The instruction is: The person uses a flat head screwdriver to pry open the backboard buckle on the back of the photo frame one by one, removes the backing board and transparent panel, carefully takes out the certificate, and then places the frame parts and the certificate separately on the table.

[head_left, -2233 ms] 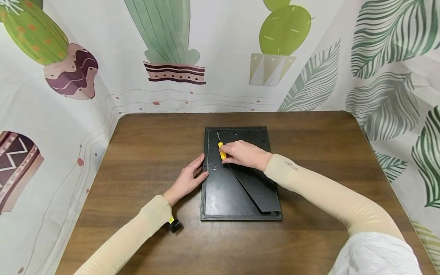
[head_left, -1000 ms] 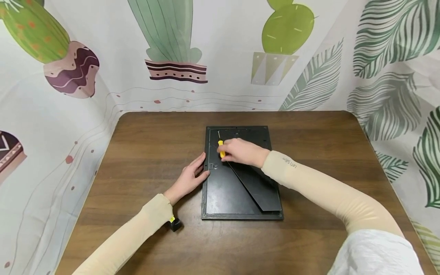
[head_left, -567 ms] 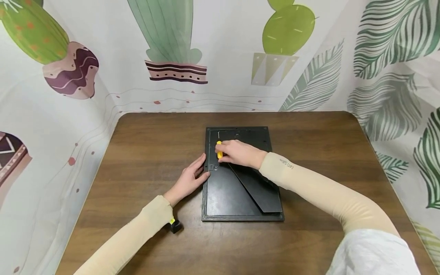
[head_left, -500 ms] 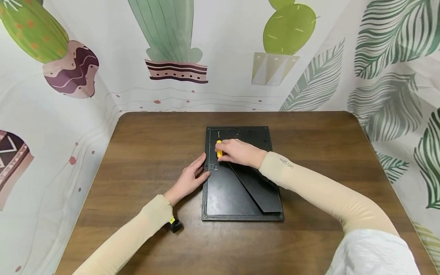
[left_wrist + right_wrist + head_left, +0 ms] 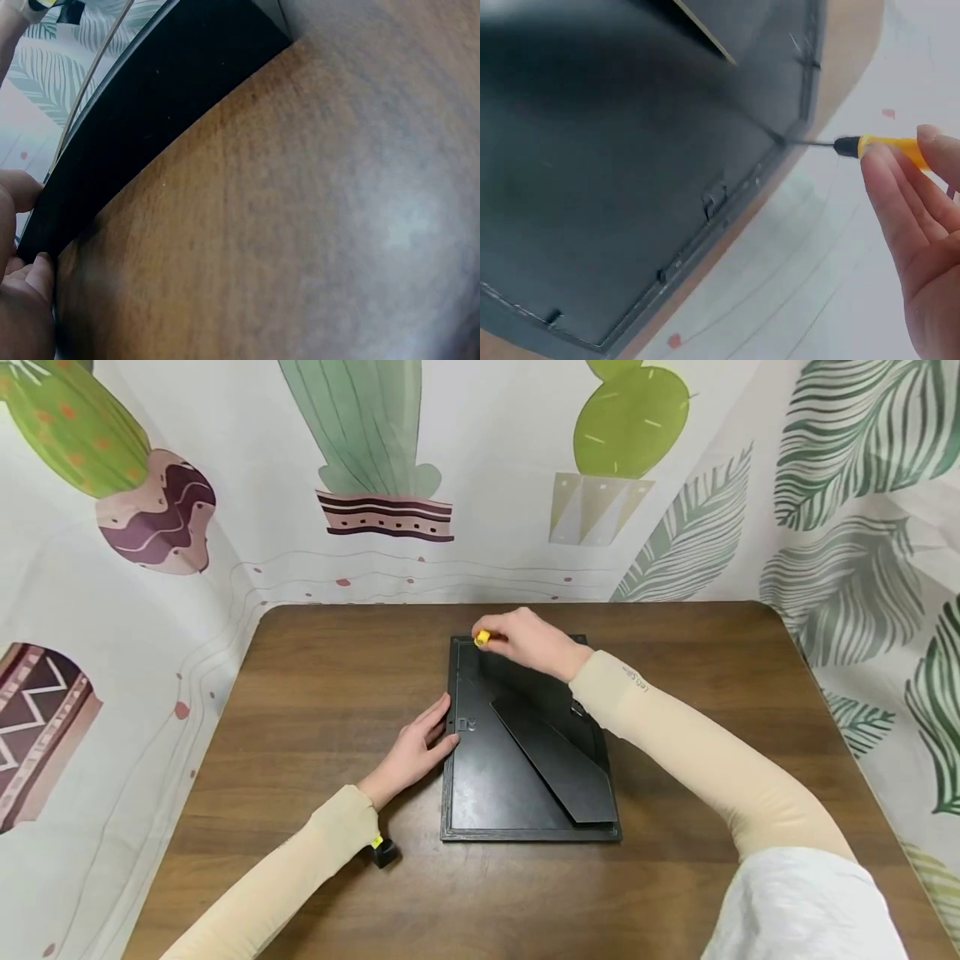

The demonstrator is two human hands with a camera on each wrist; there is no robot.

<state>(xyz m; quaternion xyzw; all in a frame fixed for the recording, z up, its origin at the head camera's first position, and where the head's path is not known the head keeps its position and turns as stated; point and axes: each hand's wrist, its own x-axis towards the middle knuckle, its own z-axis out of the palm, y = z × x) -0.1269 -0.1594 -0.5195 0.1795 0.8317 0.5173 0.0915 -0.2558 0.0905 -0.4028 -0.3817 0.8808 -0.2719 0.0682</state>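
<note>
A black picture frame (image 5: 487, 785) lies back side up on the table, its easel leg (image 5: 558, 764) slanting across the lower right. My left hand (image 5: 408, 756) rests at the frame's left side, fingers fairly straight, thumb over the edge. The left wrist view shows that thumb (image 5: 21, 191) at the top of the black side wall. Between right thumb and fingers I hold a yellow-handled screwdriver (image 5: 896, 148). My right hand (image 5: 528, 642) is over the frame's far edge, and the handle's end faces up. In the right wrist view the thin shaft reaches the frame's border.
Small metal tabs (image 5: 714, 196) sit along the inside of the frame's border. The brown wooden table (image 5: 330, 668) extends around the frame. Behind it hangs a white cloth (image 5: 495, 460) printed with cacti and leaves. A black wrist camera (image 5: 385, 852) sits under my left wrist.
My right hand has moved away from me to the frame's far edge. The screwdriver has swung from lying along the backing to standing upright. My left hand has stayed in place.
</note>
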